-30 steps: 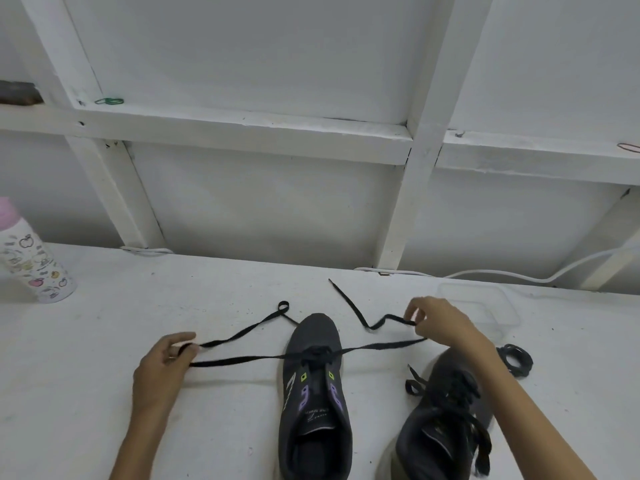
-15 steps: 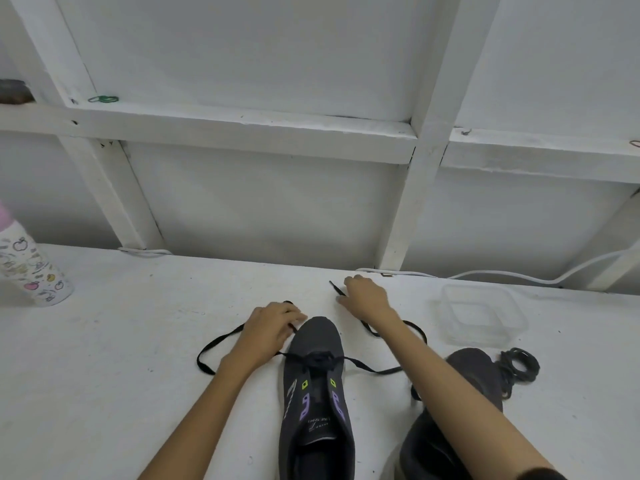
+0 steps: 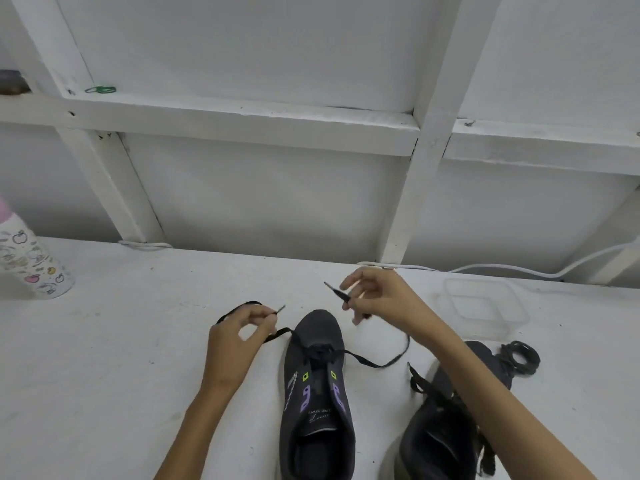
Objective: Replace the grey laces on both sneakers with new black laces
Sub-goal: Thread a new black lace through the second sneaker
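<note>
A dark sneaker (image 3: 317, 403) with purple and green marks lies toe away from me on the white table (image 3: 114, 358). A black lace (image 3: 372, 362) runs through its lowest eyelets and trails out to both sides. My left hand (image 3: 239, 336) pinches the lace's left tip just left of the toe. My right hand (image 3: 375, 296) pinches the right tip above and right of the toe. A second dark sneaker (image 3: 446, 420) with black laces lies at the right, partly hidden by my right forearm.
A coiled dark lace bundle (image 3: 519, 358) lies beside the second sneaker. A clear plastic container (image 3: 483, 308) stands behind it. A patterned bottle (image 3: 29, 258) with a pink cap stands at the far left. A white cable (image 3: 540, 270) runs along the white framed wall.
Both hands left the stretched-out lace, reached toward the toe, and now hold the two lace tips lifted off the table. The lace has gone slack.
</note>
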